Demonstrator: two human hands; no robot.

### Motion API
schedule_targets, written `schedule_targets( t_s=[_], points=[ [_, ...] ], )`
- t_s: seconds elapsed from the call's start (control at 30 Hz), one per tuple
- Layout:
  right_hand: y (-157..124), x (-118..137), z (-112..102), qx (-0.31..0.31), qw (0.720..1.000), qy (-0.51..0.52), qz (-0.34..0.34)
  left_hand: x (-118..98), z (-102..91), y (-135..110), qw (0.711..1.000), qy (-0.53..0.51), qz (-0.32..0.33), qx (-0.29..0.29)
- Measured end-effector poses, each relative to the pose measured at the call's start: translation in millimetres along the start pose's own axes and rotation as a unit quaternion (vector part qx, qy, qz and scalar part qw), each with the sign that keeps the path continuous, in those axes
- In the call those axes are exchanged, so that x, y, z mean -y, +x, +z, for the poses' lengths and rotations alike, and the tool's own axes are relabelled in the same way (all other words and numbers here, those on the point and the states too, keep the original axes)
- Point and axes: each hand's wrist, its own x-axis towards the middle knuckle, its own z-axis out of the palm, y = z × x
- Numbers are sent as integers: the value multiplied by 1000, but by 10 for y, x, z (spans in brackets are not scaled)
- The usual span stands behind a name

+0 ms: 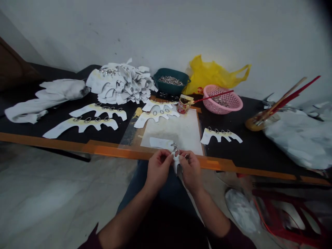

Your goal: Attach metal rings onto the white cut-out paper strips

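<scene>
Both my hands meet just over the orange front edge of the table, pinching a narrow white cutout piece [176,163]. My left hand [158,169] grips its left side, and my right hand [191,172] grips the other side, with a small metal ring [176,152] showing at the top. My fingers hide part of the piece. Just beyond my hands lies a white paper strip [160,143] on a pale, stained board [172,129]. Several white scalloped cutouts with metal rings along their edges lie on the black tabletop [129,105] on both sides.
Behind the board stand a green tub of metal rings [171,76], a glue can with a red brush [184,105] and a pink basket [221,100]. A heap of white cutouts [120,83] rises at the back left. A red stool [285,214] stands at the lower right.
</scene>
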Motion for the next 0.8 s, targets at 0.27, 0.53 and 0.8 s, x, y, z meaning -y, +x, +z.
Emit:
schedule_targets(
  t_s=[0.27, 0.53, 0.8],
  points=[
    [-57, -71, -107, 45, 972, -193, -124, -25, -100, -1, 978, 192, 77, 39],
    [-53, -106, -151, 47, 960, -221, -165, -62, -112, 7, 965, 230, 122, 30],
    [-138, -100, -167, 8, 989, -127, -75, -88, -93, -41, 957, 253, 142, 15]
  ],
)
